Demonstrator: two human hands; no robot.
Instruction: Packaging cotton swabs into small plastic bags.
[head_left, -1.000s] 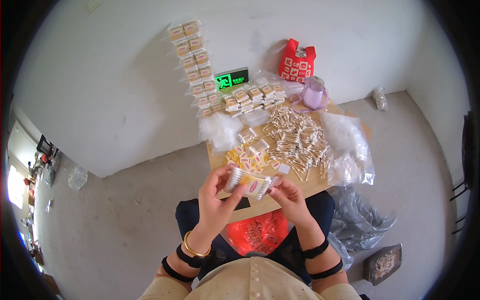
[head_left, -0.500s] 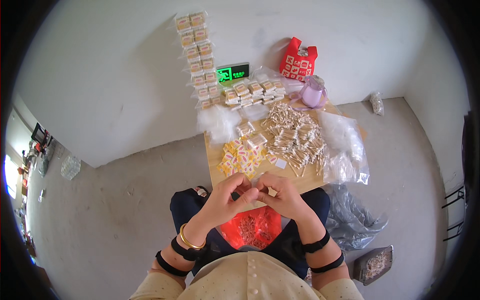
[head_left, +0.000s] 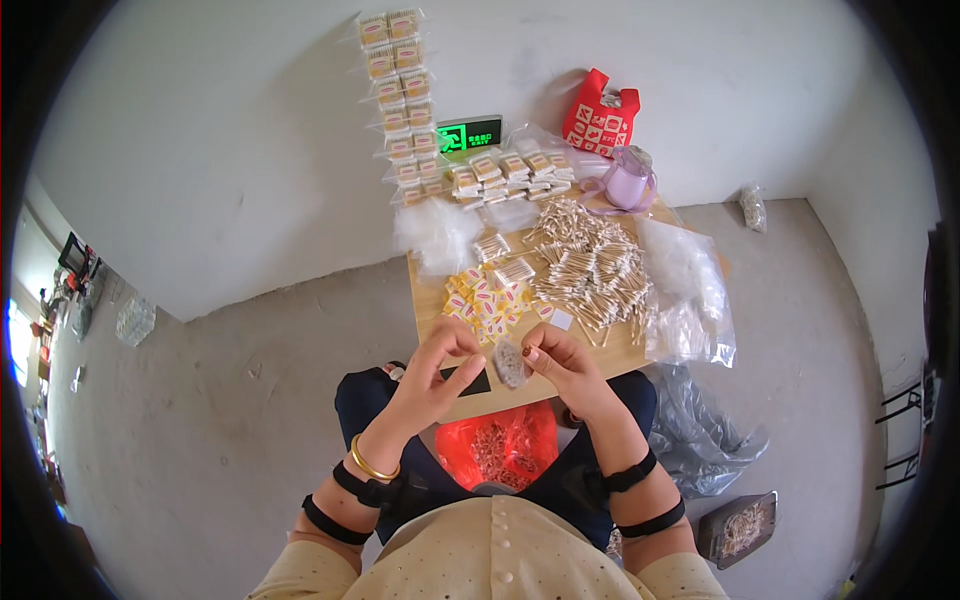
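I sit at a small wooden table (head_left: 430, 300). My left hand (head_left: 430, 378) and my right hand (head_left: 562, 366) meet over its near edge. Between their fingertips they pinch a small clear packet (head_left: 508, 362) filled with cotton swabs, held roughly on end. Just beyond my right hand lies a big loose pile of cotton swabs (head_left: 590, 265). Small yellow and red label cards (head_left: 485, 300) are scattered ahead of my left hand. A dark flat object (head_left: 468, 382) lies on the table edge under my left fingers.
Filled packets (head_left: 505, 172) are stacked at the table's far side, and a strip of them (head_left: 398, 95) hangs up the wall. A lilac cup (head_left: 628, 185), a red bag (head_left: 600, 120), clear plastic bags (head_left: 688, 292), an orange bag (head_left: 500, 445) on my lap and a floor tray (head_left: 740, 525) are around.
The packet lay wide across both hands a second ago. The hands have drawn together and it now stands narrow between the fingertips, lower over the table edge.
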